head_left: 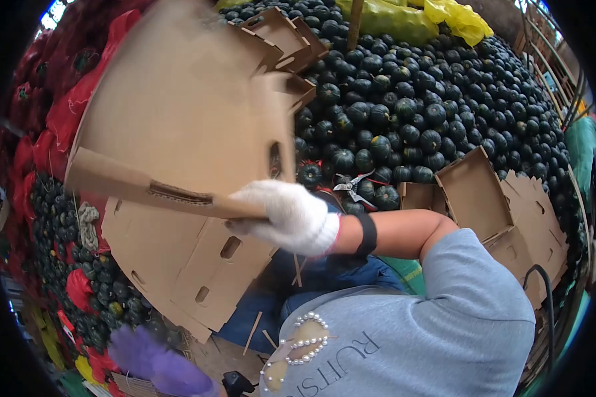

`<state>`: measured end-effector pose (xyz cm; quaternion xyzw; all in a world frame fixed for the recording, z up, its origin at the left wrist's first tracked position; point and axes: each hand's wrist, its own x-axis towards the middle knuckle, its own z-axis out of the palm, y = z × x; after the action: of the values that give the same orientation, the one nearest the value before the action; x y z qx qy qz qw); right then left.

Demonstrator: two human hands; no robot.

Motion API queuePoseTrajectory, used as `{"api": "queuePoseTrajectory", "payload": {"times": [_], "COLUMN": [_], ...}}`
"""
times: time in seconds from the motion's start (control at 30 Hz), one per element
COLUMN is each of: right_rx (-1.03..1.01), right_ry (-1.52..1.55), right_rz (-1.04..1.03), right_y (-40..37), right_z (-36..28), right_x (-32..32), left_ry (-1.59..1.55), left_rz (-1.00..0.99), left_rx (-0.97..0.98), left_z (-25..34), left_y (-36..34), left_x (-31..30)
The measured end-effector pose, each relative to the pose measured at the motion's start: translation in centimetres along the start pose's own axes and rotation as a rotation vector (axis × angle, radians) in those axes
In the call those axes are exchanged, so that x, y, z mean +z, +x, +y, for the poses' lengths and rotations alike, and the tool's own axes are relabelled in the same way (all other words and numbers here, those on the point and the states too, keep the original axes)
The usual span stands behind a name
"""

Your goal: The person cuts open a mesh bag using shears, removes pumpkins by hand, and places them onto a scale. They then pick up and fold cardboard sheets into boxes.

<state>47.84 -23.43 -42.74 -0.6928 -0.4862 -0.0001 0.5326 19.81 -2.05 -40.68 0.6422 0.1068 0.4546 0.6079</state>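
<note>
My right hand, in a white knit glove, is closed on the edge of a large brown cardboard box blank. The blank is tilted up and blurred by motion, with one side strip standing folded along its near edge. Under it lie flat cardboard blanks with slots, partly over my blue-clad legs. At the lower left, away from the cardboard, my left hand wears a purple glove; blur hides how its fingers are set. Pruning shears with pale blades rest just beyond my right wrist, by the dark green squashes.
Folded cardboard trays stand at the top; another tray and flat blanks lie to the right. Red mesh sacks line the left side. Yellow sacks lie behind the squash heap.
</note>
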Motion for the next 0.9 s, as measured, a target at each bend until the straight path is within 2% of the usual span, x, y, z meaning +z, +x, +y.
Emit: {"api": "queuePoseTrajectory", "payload": {"times": [0.03, 0.07, 0.1, 0.13, 0.17, 0.2, 0.27, 0.3, 0.33, 0.37, 0.4, 0.47, 0.5, 0.53, 0.57, 0.63, 0.67, 0.7, 0.73, 0.77, 0.8, 0.83, 0.9], "right_rx": [-0.015, -0.008, 0.003, -0.072, -0.146, -0.133, -0.096, -0.061, -0.13, 0.067, 0.392, 0.563, 0.409, 0.457, 0.459, 0.528, 0.421, 0.411, 0.301, 0.189, 0.395, 0.396, 0.584], "right_ry": [-0.052, -0.148, -0.247, -0.282, -0.311, -0.316, 0.603, 0.437, 0.252, 0.041, 0.156, 0.473, 0.668, 0.953, 0.953, 0.583, 0.615, 0.469, 0.459, 0.444, 0.758, 0.755, 0.781], "right_rz": [0.03, -0.275, -0.576, -0.965, -1.353, -1.337, -0.983, -0.65, -0.248, 0.083, -0.21, -0.519, -0.538, -0.539, -0.538, -0.287, -0.176, -0.208, -0.189, -0.172, -0.263, -0.259, -0.434], "right_y": [-0.6, -1.3, -1.7, -1.5, -1.4, -1.5, -1.6, 0.4, 2.0, 3.3, 4.4, 4.0, 3.2, 2.8, 2.7, 2.1, 1.3, 1.2, 0.7, 0.5, 0.5, 0.5, 0.9], "right_z": [-0.2, -0.8, -1.1, -1.0, -0.7, 0.0, 1.9, 0.9, 0.5, 0.9, 2.7, 4.9, 5.1, 6.6, 6.4, 5.9, 7.4, 6.5, 6.0, 5.8, 5.8, 6.3, 7.1], "right_x": [1.0, 1.3, 1.3, 1.2, 1.0, 0.7, -0.2, -2.6, -3.4, -3.0, -2.8, -1.5, -0.5, 0.2, 0.1, -0.4, 1.3, 1.0, 1.2, 1.2, 0.8, 0.7, 0.4], "left_ry": [-0.395, -0.539, -0.934, -0.223, 0.125, 0.473, -0.079, -0.085, -0.101, -0.113, -0.112, -0.246, -0.317, -0.388, -0.459, 0.36, 0.359, 0.42, 0.479, 0.475, 0.402, 0.213, -0.167], "left_rz": [0.03, -0.292, -0.161, -0.165, -0.182, -0.17, -0.07, -0.064, -0.115, -0.167, -0.165, -0.082, -0.074, -0.067, -0.059, -0.104, -0.107, 0.04, 0.186, 0.183, -0.032, -0.089, -0.175], "left_rx": [-0.096, -0.091, -0.32, -0.135, -0.031, 0.073, -0.615, -0.613, -0.565, -0.519, -0.52, -0.544, -0.543, -0.542, -0.542, -0.214, -0.217, -0.155, -0.093, -0.093, 0.03, -0.015, -0.134], "left_z": [-0.6, -2.4, -5.0, -7.0, -7.2, -6.8, -5.0, -4.9, -4.8, -4.7, -4.7, -5.2, -5.5, -5.8, -6.0, -6.1, -6.2, -6.5, -6.8, -7.9, -9.6, -9.5, -9.1], "left_y": [0.8, 1.2, -0.3, -2.1, -2.1, -1.7, -1.8, -1.3, -1.3, -1.4, -1.4, -0.8, -0.8, -0.8, -0.8, -1.3, -1.6, -1.9, -2.0, -2.4, -3.1, -3.1, -3.1], "left_x": [-1.1, -1.5, -6.9, -9.6, -9.3, -7.5, -3.4, -2.6, -1.9, -1.5, -1.2, -0.5, -0.7, -1.0, -1.1, -1.3, -0.7, 0.5, 1.2, -0.6, -4.1, -4.3, -4.4]}}
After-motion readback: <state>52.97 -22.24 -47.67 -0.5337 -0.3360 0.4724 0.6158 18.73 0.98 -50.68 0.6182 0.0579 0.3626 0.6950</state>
